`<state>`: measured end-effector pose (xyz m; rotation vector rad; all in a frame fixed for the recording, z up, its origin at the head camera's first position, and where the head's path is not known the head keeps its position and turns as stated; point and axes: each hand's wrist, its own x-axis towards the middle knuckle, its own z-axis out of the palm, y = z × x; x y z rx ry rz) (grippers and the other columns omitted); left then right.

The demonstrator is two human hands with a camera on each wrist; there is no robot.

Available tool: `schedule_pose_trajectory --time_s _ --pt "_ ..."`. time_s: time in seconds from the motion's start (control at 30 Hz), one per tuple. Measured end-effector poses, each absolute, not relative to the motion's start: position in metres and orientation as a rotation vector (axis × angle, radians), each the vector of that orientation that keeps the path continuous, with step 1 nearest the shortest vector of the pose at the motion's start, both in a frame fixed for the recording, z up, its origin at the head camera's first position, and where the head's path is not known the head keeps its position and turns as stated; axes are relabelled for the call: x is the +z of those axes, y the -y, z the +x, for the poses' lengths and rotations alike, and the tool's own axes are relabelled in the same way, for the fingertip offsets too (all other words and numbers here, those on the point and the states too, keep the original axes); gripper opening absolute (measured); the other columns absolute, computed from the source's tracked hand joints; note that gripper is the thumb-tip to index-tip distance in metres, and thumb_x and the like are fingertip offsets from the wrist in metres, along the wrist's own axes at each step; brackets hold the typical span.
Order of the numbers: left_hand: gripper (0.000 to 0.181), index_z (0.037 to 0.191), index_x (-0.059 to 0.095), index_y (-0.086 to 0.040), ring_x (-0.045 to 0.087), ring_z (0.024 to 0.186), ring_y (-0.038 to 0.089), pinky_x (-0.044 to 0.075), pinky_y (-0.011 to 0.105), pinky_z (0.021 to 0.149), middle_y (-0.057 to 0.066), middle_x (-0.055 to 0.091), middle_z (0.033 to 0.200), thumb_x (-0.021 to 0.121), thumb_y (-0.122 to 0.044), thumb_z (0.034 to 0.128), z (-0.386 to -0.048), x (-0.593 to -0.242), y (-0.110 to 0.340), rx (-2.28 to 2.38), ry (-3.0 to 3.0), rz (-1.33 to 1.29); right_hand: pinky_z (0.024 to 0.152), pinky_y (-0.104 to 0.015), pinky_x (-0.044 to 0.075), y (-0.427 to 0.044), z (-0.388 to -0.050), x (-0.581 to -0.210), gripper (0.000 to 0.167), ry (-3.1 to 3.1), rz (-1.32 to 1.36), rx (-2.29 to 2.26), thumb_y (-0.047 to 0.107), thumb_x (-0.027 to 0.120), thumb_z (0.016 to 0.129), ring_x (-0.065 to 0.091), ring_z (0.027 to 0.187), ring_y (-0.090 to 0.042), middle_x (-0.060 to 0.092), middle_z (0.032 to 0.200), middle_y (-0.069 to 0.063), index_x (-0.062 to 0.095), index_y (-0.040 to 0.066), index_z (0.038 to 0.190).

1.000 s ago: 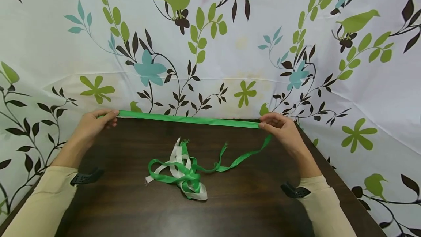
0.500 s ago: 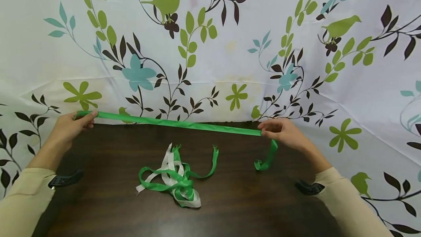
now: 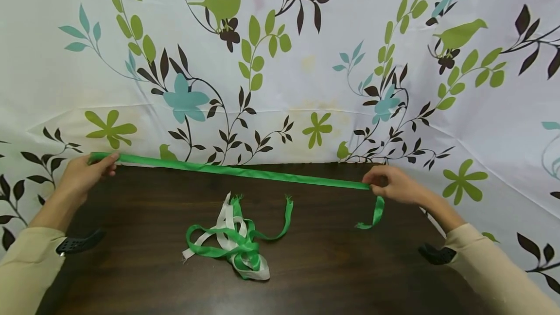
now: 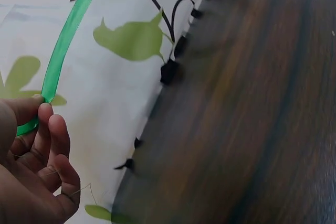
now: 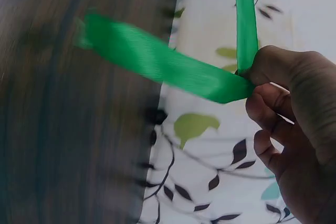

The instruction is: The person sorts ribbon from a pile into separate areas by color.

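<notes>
A green ribbon (image 3: 245,173) is stretched taut above the back of the table, sloping slightly down to the right. My left hand (image 3: 83,176) pinches its left part between thumb and fingers; the left wrist view shows the ribbon (image 4: 63,40) leaving the fingertips of that hand (image 4: 39,156). My right hand (image 3: 395,184) pinches the other side, and a short frayed tail (image 3: 377,213) hangs below it. In the right wrist view the tail (image 5: 163,59) swings out from the pinch of the hand (image 5: 294,114).
A loose tangle of green and white ribbons (image 3: 247,249) lies mid-table, with one frayed green end (image 3: 288,210) curving up on its right. Behind the dark wooden table (image 3: 153,237) hangs a white cloth (image 3: 280,86) printed with leaves and birds.
Both hands have moved farther apart, the ribbon between them is longer and slopes more to the right. The tail below my right hand has shortened and come away from near the tangle.
</notes>
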<state>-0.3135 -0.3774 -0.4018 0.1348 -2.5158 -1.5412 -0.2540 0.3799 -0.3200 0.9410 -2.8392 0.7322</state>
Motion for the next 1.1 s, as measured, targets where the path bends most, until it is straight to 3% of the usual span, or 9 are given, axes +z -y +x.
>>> schedule_pose_trajectory --time_s 0.23,0.4,0.57,0.7,0.8,0.97,1.1 --pt "0.038 0.094 0.069 -0.009 0.062 0.069 0.002 0.048 0.019 0.062 -0.011 0.067 0.072 0.058 -0.044 0.1028 -0.314 -0.415 0.390 -1.588 2.524 0.147 0.070 -0.034 0.053 -0.410 -0.264 -0.327 0.022 2.964 0.807 0.720 -0.008 0.068 0.089 0.064 0.084 -0.016 0.069 0.098 0.000 0.073 0.005 0.106" --pt "0.049 0.100 0.067 0.002 0.061 0.071 0.005 0.041 0.019 0.064 -0.006 0.068 0.074 0.053 -0.045 0.1048 -0.315 -0.423 0.395 -1.396 2.627 0.152 0.070 -0.034 0.053 -0.426 -0.280 -0.335 0.019 2.984 0.731 0.862 -0.004 0.066 0.094 0.065 0.085 -0.019 0.070 0.100 -0.004 0.072 0.006 0.109" --pt "0.055 0.098 0.067 0.008 0.054 0.073 0.004 0.036 0.029 0.069 0.001 0.068 0.075 0.047 -0.043 0.1069 -0.318 -0.426 0.395 -1.225 2.689 0.169 0.072 -0.034 0.054 -0.436 -0.295 -0.343 0.014 2.963 0.639 0.944 0.006 0.066 0.099 0.067 0.088 -0.025 0.071 0.102 -0.006 0.073 0.007 0.111" --pt "0.054 0.094 0.067 0.010 0.057 0.079 0.019 0.037 0.035 0.070 0.006 0.068 0.074 0.047 -0.038 0.1074 -0.320 -0.425 0.396 -1.165 2.697 0.196 0.076 -0.038 0.054 -0.443 -0.309 -0.348 0.016 2.956 0.518 0.932 0.015 0.068 0.100 0.066 0.095 -0.026 0.070 0.105 -0.008 0.073 0.007 0.113" --pt "0.053 0.099 0.064 0.014 0.057 0.085 0.032 0.038 0.038 0.067 0.007 0.069 0.073 0.048 -0.036 0.1073 -0.323 -0.426 0.398 -1.107 2.702 0.214 0.078 -0.042 0.052 -0.448 -0.323 -0.350 0.019 2.947 0.454 0.890 0.020 0.069 0.101 0.064 0.098 -0.029 0.070 0.106 -0.009 0.073 0.007 0.114" --pt "0.051 0.117 0.057 0.018 0.060 0.073 0.023 0.043 0.035 0.060 0.007 0.069 0.073 0.051 -0.032 0.1070 -0.329 -0.432 0.402 -1.031 2.712 0.171 0.077 -0.039 0.051 -0.452 -0.349 -0.360 0.027 2.912 0.365 0.890 0.024 0.070 0.100 0.064 0.096 -0.029 0.070 0.108 -0.013 0.071 0.002 0.116" --pt "0.050 0.117 0.057 0.018 0.057 0.068 0.023 0.042 0.036 0.058 0.007 0.067 0.071 0.052 -0.030 0.1065 -0.333 -0.439 0.400 -0.997 2.730 0.151 0.073 -0.033 0.051 -0.455 -0.370 -0.376 0.028 2.863 0.293 0.929 0.020 0.071 0.099 0.066 0.092 -0.025 0.072 0.106 -0.016 0.070 -0.003 0.115"
